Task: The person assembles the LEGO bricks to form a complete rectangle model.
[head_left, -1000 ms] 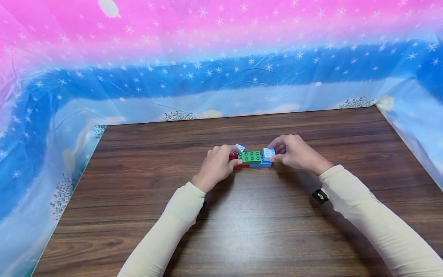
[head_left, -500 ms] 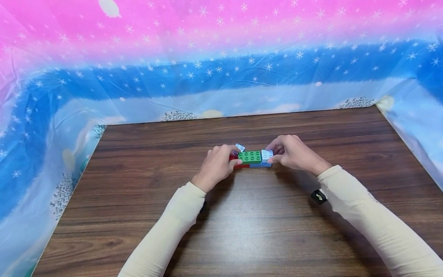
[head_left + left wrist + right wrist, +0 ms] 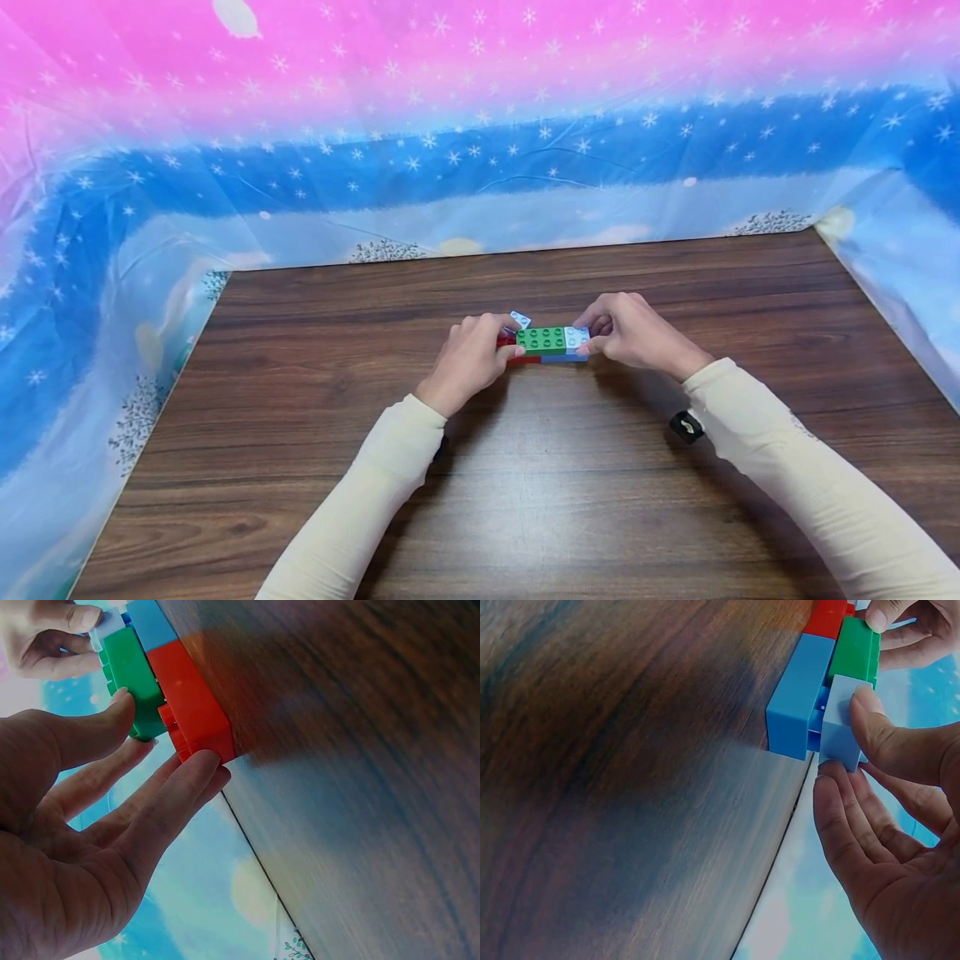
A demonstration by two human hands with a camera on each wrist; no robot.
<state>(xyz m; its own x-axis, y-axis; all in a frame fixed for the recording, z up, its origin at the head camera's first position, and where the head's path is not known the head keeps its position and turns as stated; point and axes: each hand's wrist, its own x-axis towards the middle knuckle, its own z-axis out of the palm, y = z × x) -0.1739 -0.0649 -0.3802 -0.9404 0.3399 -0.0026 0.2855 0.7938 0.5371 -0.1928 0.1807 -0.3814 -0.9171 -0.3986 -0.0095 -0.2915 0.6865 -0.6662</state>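
Observation:
A green building brick (image 3: pixel 541 341) sits across a red brick (image 3: pixel 193 705) and a blue brick (image 3: pixel 799 697), which lie end to end on the table. My left hand (image 3: pixel 467 358) pinches the green brick between thumb and forefinger. Its other fingertips touch the end of the red brick in the left wrist view. With thumb and fingers, my right hand (image 3: pixel 641 333) holds a small pale brick (image 3: pixel 840 724) over the blue brick's end, beside the green one. Studs show in a narrow gap under the pale brick in the right wrist view.
Behind the left fingers lies another pale brick (image 3: pixel 520 320), partly covered. The dark wooden table (image 3: pixel 495 500) reaches back to a pink and blue snowflake curtain (image 3: pixel 480 158), which also hangs along both sides.
My right hand has shifted slightly left and lowered the pale brick from a tilted position over the blue brick to level beside the green one. The left hand has stayed put.

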